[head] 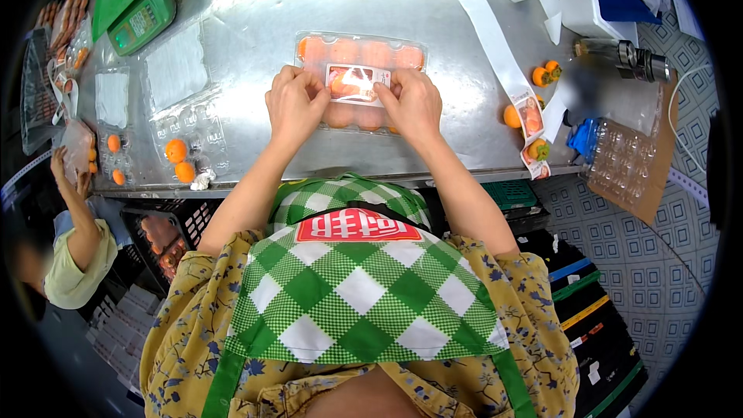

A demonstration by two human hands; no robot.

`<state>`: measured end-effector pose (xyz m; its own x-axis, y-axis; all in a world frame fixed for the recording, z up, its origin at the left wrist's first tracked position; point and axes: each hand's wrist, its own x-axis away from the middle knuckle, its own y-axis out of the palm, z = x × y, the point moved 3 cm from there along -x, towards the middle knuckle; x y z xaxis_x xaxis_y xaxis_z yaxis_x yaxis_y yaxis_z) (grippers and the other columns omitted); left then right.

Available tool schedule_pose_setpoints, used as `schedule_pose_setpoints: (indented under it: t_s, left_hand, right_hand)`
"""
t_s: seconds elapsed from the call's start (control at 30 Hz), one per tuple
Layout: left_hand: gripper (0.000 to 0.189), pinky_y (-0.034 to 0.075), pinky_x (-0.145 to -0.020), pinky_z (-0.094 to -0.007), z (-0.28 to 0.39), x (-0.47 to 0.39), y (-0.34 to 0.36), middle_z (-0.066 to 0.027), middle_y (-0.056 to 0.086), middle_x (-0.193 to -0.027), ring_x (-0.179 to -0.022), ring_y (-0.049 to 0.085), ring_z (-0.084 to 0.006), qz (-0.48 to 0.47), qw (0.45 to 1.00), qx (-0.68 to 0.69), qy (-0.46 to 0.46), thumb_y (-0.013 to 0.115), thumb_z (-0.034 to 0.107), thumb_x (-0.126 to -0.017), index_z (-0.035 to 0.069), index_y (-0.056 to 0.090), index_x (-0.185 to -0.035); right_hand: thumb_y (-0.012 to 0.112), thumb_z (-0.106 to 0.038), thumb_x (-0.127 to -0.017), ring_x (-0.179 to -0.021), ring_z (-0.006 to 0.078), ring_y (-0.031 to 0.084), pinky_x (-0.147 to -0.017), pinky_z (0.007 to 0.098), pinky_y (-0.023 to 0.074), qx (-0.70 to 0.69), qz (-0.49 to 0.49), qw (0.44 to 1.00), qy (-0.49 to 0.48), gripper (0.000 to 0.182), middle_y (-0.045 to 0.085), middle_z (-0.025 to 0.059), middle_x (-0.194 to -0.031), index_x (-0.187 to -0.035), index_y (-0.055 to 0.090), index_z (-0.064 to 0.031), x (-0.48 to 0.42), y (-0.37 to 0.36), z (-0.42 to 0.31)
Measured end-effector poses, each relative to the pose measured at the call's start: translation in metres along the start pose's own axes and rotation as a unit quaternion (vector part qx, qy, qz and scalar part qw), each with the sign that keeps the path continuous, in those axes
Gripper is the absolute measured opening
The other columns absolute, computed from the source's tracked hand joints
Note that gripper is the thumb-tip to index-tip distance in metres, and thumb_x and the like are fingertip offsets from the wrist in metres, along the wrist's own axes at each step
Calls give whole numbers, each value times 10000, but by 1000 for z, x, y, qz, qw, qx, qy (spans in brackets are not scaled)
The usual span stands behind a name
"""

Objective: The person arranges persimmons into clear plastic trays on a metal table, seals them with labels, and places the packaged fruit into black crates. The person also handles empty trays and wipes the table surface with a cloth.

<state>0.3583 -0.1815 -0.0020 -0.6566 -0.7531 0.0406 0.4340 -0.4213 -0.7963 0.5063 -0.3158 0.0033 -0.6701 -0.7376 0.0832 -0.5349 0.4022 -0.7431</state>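
In front of me on the metal table lies a closed clear plastic clamshell pack [365,40], filled with rows of orange fruit. A printed label [352,82] with a fruit picture sits across the middle of its lid. My left hand [295,101] has its thumb and fingertips at the label's left edge. On the opposite side, my right hand [415,101] pinches or presses the label's right edge with thumb and bent forefinger. Both hands rest over the pack's sides and hide parts of it. Whether the label is fully stuck down cannot be seen.
A green scale [134,23] stands far left, near open clear trays [197,122] with loose fruit [176,151]. Rightward, a label strip [493,29] trails past persimmons [541,76] and stacked empty trays [622,154]. Another person's hand [60,164] holds a fruit bag at left.
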Motion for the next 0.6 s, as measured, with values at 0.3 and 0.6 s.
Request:
schedule_pose_setpoints:
  t_s: [0.3, 0.6]
  left_hand:
    - [83, 367, -747, -391, -2, -3, 2, -40, 541, -849, -884, 531, -232, -36, 998, -18, -50, 665, 167, -670, 104, 613, -658]
    - [99, 346, -775, -386, 6, -4, 2, -36, 531, -872, -899, 518, -227, -34, 996, -79, -27, 676, 179, -678, 102, 615, -670]
  right_hand:
    - [722, -196, -685, -731, 294, 560, -625, 419, 392, 23, -15, 1000, 5, 209, 582, 93, -717, -660, 571, -54, -5, 6, 0]
    - [714, -203, -682, -774, 273, 566, -657, 400, 382, 88, -10, 996, -14, 203, 592, 84, -754, -705, 572, -60, -6, 8, -5]
